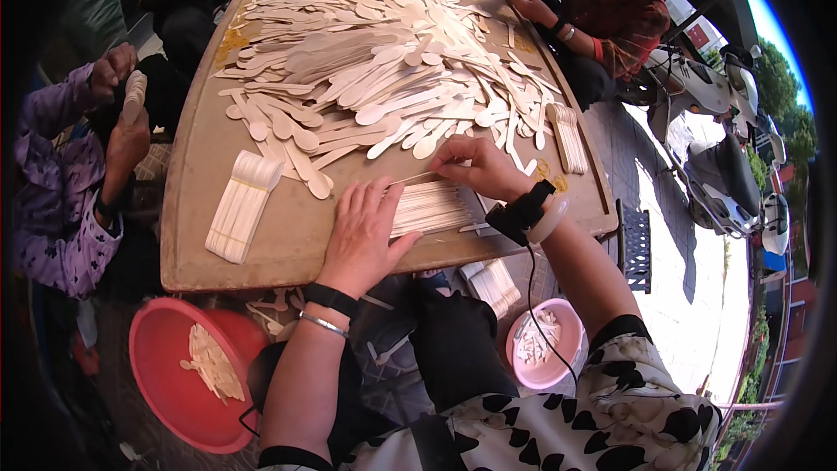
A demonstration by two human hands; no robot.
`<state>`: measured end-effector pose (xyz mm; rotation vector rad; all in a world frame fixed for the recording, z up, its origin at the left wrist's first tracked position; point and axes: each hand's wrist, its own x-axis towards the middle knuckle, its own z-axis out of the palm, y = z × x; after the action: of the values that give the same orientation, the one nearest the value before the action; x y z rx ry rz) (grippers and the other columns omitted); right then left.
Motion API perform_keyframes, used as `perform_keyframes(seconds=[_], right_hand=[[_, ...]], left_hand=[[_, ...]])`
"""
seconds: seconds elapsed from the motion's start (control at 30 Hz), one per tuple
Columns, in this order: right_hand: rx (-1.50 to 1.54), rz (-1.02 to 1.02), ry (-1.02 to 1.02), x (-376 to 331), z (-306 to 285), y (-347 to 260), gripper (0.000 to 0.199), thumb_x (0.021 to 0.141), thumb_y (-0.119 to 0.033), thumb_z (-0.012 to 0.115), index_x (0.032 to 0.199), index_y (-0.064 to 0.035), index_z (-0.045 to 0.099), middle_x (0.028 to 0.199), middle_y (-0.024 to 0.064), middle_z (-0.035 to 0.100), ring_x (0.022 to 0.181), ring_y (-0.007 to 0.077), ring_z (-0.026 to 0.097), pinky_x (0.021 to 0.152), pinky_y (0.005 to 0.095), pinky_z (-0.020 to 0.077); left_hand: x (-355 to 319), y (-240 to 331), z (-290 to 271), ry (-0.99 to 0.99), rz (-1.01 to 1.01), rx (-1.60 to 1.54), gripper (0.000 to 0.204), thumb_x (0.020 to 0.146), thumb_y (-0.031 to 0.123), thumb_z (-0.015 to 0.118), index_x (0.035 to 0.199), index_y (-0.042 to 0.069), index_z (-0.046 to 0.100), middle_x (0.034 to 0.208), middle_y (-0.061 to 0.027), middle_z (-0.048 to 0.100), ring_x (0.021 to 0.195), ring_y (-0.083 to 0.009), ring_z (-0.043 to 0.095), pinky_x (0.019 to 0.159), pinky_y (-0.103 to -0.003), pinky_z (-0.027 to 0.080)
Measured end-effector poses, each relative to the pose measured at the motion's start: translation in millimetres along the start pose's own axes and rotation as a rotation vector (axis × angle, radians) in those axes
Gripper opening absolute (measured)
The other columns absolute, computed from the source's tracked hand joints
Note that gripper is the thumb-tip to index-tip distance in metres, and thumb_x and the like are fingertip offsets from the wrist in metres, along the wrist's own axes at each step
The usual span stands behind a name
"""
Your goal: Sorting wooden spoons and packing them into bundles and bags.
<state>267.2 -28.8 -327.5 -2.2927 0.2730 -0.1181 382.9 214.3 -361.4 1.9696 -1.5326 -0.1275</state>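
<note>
A row of flat wooden spoons (432,207) lies packed together on the table in front of me. My left hand (359,231) holds its left end, with fingers along the far side and thumb on the near side. At the far right corner of the row, my right hand (482,166) is closed in a pinch. A thin pale line runs between the fingers of both hands; whether it is a spoon's edge or a rubber band is unclear. Banded bundles of wooden spoons stand to the left (242,207) and right (568,138). Yellow rubber bands (551,176) lie beyond my right wrist.
Loose wooden spoons (375,61) heap over the brown table (192,235). Below sit a red basin (157,384) and a pink basin (571,331) with wooden pieces, and another bundle (490,286). Other people's hands (126,135) work around the table. Scooters (724,174) stand at right.
</note>
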Motion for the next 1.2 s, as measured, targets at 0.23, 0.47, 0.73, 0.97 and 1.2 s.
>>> perform_keyframes(seconds=[0.23,0.47,0.73,0.97,1.2], right_hand=[[-0.540,-0.101,0.153,11,-28,27,0.025,0.083,0.002,0.069,0.106,-0.0084,0.072,0.105,0.0113,0.065,0.099,0.0346,0.067,0.085,0.0417,0.0557],[-0.838,-0.190,-0.163,40,-33,12,0.004,0.088,-0.007,0.064,0.087,-0.0043,0.066,0.101,0.0121,0.062,0.099,0.0339,0.067,0.081,0.0450,0.0554],[-0.826,-0.565,0.171,43,-8,-8,0.005,0.087,-0.010,0.065,0.086,-0.0048,0.065,0.095,0.0102,0.064,0.083,0.0330,0.068,0.075,0.0450,0.0540],[0.198,0.093,-0.168,43,30,6,0.026,0.099,-0.023,0.066,0.117,-0.0038,0.070,0.098,0.0118,0.076,0.088,0.0209,0.069,0.083,0.0345,0.0533],[0.214,0.040,-0.184,42,37,-9,0.026,0.099,-0.022,0.067,0.114,-0.0024,0.072,0.098,0.0119,0.074,0.088,0.0194,0.068,0.082,0.0342,0.0532]], left_hand=[[0,1,0,0.088,0.031,-0.021,0.072,0.084,0.029,0.080,0.143,0.002,0.050,0.138,-0.0161,0.053,0.130,-0.0370,0.047,0.115,-0.049,0.034],[0,1,-1,0.038,0.014,-0.013,0.069,0.085,0.030,0.079,0.142,0.002,0.051,0.137,-0.0160,0.053,0.128,-0.0361,0.048,0.113,-0.048,0.035],[1,2,-2,-0.031,-0.030,-0.035,0.068,0.085,0.031,0.079,0.141,0.002,0.052,0.144,-0.0163,0.050,0.134,-0.0361,0.045,0.114,-0.048,0.034],[5,6,-2,0.072,0.013,0.019,0.068,0.086,0.034,0.079,0.140,0.002,0.053,0.163,-0.0181,0.033,0.153,-0.0360,0.027,0.125,-0.053,0.021],[0,-2,2,0.038,0.005,0.039,0.070,0.087,0.033,0.079,0.142,0.002,0.051,0.148,-0.0183,0.048,0.142,-0.0368,0.041,0.126,-0.055,0.022]])
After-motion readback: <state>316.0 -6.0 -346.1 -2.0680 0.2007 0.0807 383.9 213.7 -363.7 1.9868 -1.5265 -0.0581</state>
